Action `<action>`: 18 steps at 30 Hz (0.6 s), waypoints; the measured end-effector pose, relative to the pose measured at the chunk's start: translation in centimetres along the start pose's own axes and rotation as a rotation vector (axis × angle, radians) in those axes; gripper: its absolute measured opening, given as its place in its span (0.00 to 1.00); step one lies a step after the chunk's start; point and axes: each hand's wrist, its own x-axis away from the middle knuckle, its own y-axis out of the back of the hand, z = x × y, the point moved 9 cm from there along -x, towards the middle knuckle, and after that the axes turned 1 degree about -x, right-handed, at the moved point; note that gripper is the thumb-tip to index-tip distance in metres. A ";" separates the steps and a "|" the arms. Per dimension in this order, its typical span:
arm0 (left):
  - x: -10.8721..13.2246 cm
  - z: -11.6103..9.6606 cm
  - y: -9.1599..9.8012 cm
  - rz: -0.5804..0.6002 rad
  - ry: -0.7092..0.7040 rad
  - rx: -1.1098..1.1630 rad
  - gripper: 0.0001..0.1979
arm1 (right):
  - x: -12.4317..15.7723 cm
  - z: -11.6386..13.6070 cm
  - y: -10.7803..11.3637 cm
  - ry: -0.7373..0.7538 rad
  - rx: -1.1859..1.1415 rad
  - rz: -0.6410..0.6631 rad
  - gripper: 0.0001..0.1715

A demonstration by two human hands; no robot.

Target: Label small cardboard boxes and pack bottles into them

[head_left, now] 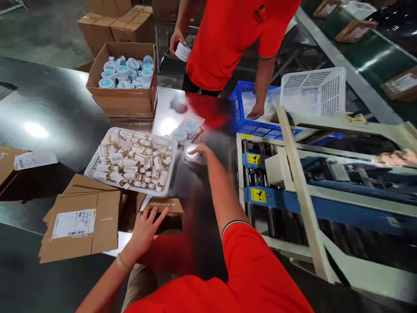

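Observation:
My left hand (143,232) holds a small brown cardboard box (166,208) printed with "beauty", its fingers spread over the top edge. The box's open side faces right. With my right arm stretched forward, my right hand (202,151) has its fingers closed on a whitish round item in bubble wrap (192,153). Just beyond it lie round tins in clear wrap (185,130) with pale blue lids. Left of that hand stands a white plastic basket (173,163) heaped with small bottles (133,158) with white labels.
Flat cartons (97,234) with shipping labels lie at left. A carton (122,102) full of round tins stands at the back. Across the table, a co-worker (234,48) holds white tins, with one hand in a blue crate (239,108). A roller conveyor machine (280,200) borders the right.

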 end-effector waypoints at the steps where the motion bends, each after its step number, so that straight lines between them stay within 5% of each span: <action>1: -0.3 0.1 0.2 0.003 0.003 -0.003 0.53 | 1.2 0.1 -0.1 0.028 0.024 0.014 0.25; 5: -1.6 0.0 0.6 0.081 0.023 0.010 0.52 | 8.6 0.3 0.8 0.196 0.105 -0.098 0.35; 9: -2.3 -2.8 0.9 0.171 -0.054 0.089 0.53 | 18.4 0.2 2.6 0.475 0.234 -0.350 0.17; 12: -2.2 -5.0 1.4 0.202 -0.083 0.116 0.53 | 24.2 -0.3 2.3 0.596 0.314 -0.384 0.09; 18: -1.8 -5.9 1.9 0.167 -0.076 0.144 0.50 | 32.5 0.3 3.1 0.780 0.219 -0.598 0.09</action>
